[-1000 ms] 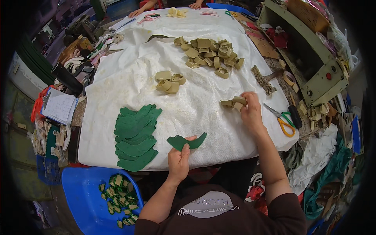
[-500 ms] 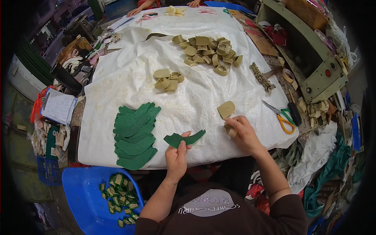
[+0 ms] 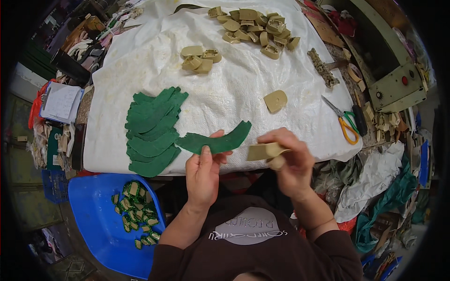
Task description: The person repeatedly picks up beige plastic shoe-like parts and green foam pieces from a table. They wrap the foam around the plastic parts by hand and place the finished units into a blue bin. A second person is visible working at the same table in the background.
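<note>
Pairing seems in hand: left hand [image 3: 204, 171] pinches a green strip [image 3: 213, 143], right hand [image 3: 295, 164] grips a tan block [image 3: 259, 152] at its three o'clock, apart; next likely calls for aligning edges

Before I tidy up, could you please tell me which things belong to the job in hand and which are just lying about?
Seemingly in the job: green strip in the left hand; tan blocks in the right hand; green stack; tan block heap; blue tub.
Apparently lying about: clipboard, black tube, crumpled white sheet.
</note>
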The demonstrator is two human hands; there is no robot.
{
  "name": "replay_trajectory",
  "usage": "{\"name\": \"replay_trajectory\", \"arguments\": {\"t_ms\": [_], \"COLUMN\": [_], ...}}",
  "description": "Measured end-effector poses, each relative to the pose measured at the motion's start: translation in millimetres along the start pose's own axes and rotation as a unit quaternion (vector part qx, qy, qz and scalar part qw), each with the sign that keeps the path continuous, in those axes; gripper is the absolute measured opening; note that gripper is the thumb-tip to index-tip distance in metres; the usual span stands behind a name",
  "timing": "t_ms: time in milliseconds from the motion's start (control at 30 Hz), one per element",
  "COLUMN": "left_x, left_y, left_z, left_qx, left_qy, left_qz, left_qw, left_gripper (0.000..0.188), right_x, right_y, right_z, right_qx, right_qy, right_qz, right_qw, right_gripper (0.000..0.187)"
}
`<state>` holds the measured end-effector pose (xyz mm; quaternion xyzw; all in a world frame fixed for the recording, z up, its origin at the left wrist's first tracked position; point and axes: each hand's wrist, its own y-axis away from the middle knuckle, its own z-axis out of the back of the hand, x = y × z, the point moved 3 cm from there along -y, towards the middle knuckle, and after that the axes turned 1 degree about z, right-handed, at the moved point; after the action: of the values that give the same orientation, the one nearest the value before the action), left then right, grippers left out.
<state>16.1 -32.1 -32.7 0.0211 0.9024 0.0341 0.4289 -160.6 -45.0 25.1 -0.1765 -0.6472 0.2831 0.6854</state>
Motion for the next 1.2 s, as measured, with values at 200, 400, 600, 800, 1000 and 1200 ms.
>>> {"name": "replay_trajectory", "arguments": {"t_ms": [200, 400, 600, 800, 1000, 1200], "left_x": [-9.8, -11.8, -12.6, -7.4, -10.5, -19.3], "left_y": [11.9, 14.5, 16.8, 19.6, 21.1, 11.0], "left_z": [-15.4, -21.3, -25.7, -22.3, -21.6, -16.6], "left_qx": [0.059, 0.070, 0.071, 0.048, 0.053, 0.066], "left_qy": [-0.022, -0.003, -0.002, -0.026, -0.221, -0.352], "left_qz": [0.012, 0.011, -0.001, 0.010, -0.086, -0.167], "left_qw": [0.998, 0.997, 0.997, 0.998, 0.970, 0.919], "left_gripper": [0.043, 0.042, 0.041, 0.041, 0.040, 0.033], "right_x": [-15.6, -15.2, -14.0, -14.2, -10.6, -23.7], "right_y": [3.0, 5.9, 4.1, 3.7, 8.2, 8.2], "right_z": [-31.1, -34.1, -30.6, -28.0, -32.5, -28.0], "right_qx": [0.007, -0.002, 0.007, 0.057, 0.018, 0.013], "right_qy": [0.072, 0.092, 0.090, 0.142, 0.276, 0.263], "right_qz": [0.142, 0.144, 0.138, 0.157, 0.208, 0.144], "right_qw": [0.987, 0.985, 0.986, 0.976, 0.938, 0.954], "right_gripper": [0.047, 0.056, 0.056, 0.056, 0.044, 0.046]}}
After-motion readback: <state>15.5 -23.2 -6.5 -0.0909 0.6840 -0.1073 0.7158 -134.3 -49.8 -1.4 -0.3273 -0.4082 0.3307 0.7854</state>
